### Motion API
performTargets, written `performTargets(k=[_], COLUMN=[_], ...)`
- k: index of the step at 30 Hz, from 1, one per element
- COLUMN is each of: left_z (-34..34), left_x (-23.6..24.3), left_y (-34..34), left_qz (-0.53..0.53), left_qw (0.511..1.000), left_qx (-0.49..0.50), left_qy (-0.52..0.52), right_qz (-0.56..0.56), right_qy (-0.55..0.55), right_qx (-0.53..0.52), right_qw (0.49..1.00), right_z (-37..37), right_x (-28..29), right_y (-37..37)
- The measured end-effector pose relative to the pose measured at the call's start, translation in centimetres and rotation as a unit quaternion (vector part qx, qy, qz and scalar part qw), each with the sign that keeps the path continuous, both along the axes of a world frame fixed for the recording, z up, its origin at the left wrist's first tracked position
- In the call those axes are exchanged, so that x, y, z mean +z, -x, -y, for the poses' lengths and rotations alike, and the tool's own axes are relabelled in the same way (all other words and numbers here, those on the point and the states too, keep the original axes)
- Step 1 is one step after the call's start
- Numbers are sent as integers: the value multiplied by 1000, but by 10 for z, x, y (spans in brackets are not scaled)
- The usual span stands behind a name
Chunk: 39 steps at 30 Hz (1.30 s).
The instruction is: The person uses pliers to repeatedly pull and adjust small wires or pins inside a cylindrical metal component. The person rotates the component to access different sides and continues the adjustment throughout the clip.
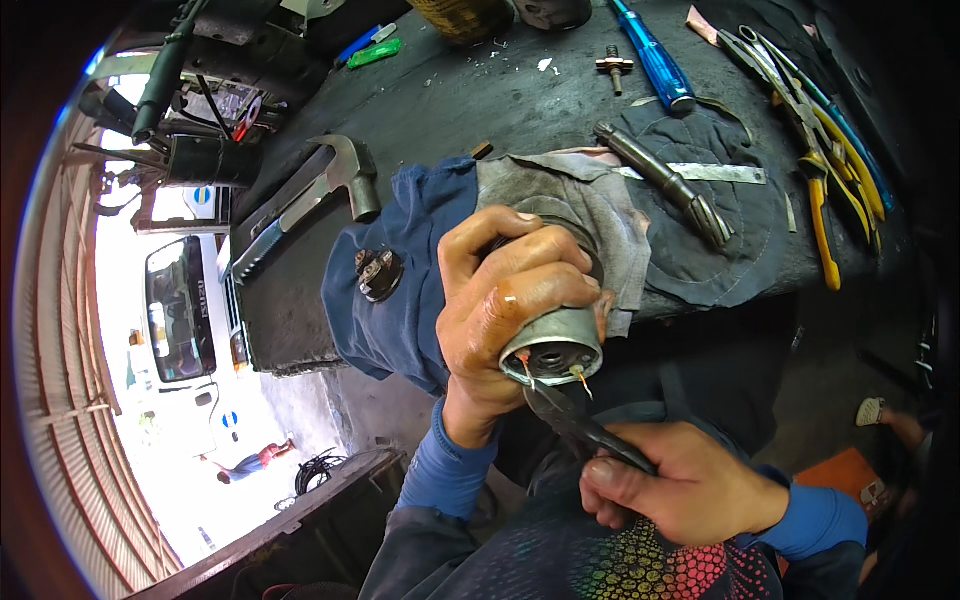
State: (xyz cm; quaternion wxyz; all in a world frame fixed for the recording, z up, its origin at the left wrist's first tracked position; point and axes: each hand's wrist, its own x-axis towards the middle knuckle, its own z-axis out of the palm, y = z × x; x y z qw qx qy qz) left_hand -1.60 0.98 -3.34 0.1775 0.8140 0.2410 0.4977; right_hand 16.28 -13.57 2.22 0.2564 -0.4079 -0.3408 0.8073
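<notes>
My left hand is wrapped around a cylindrical metal housing, its open end tilted down toward me. Two short wires with bared ends stick out of that end, one reddish and one yellowish. Dark-handled pliers are gripped in my right hand. Their jaws are at the reddish wire by the housing's rim; whether they bite on it I cannot tell. Behind the left hand lie a blue cloth and a grey cloth. A small dark round part rests on the blue one.
On the dark bench are a claw hammer, a fluted cutting tool, a thin metal strip, a blue screwdriver and yellow-handled pliers. The bench edge runs just behind the housing. At left, a truck stands outside.
</notes>
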Motion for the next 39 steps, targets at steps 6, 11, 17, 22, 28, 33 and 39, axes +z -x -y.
performTargets(k=[6,11,17,22,28,33,39], left_z=[2,2,2,4,2,3,2], left_x=[2,-1,-2,2,1,3,2], left_y=[2,0,2,3,4,5,6], left_qz=[-10,-6,-5,-10,-18,-20,-19], left_qw=[1000,1000,1000,1000,1000,1000,999], left_qx=[-2,-5,-11,-10,-12,-20,-29], left_qy=[-11,-13,-18,-5,-6,-1,2], right_qz=[-161,-223,-270,-248,-267,-273,-269], right_qy=[115,173,206,217,225,221,228], right_qx=[67,71,76,76,57,44,32], right_qw=[978,957,938,941,935,935,935], right_z=[-12,-17,-19,-22,-15,-12,-9], right_x=[-10,-16,-23,-19,-19,-20,-18], right_y=[-19,-22,-22,-21,-16,-12,-1])
